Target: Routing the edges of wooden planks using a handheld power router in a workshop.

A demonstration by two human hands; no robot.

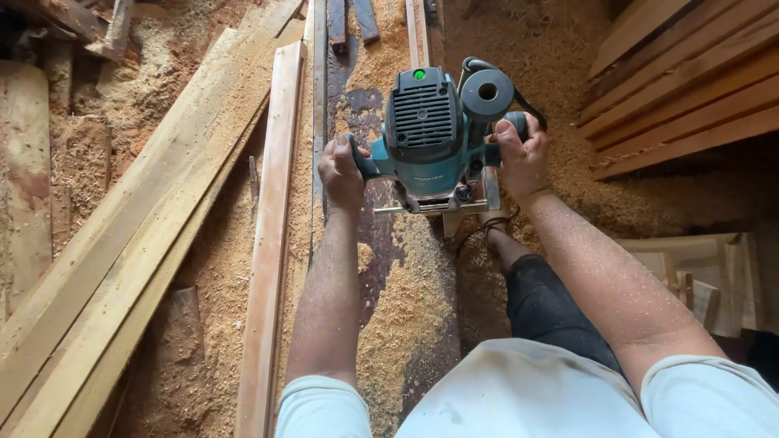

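Here I see my left hand (pixel 342 173) and right hand (pixel 522 154) each clenched on a side handle of the teal router (pixel 430 134), which sits between them, upright on a dark plank (pixel 369 235) strewn with sawdust (pixel 406 316). Pale boards (pixel 146 211) lie to the left.

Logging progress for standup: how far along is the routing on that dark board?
Done: sawdust lies piled on the near stretch of the dark board, so cutting has happened. In hand: left hand and right hand grip the handles of the teal router, seated on the board. Left: the far stretch past the router, by the look of it.
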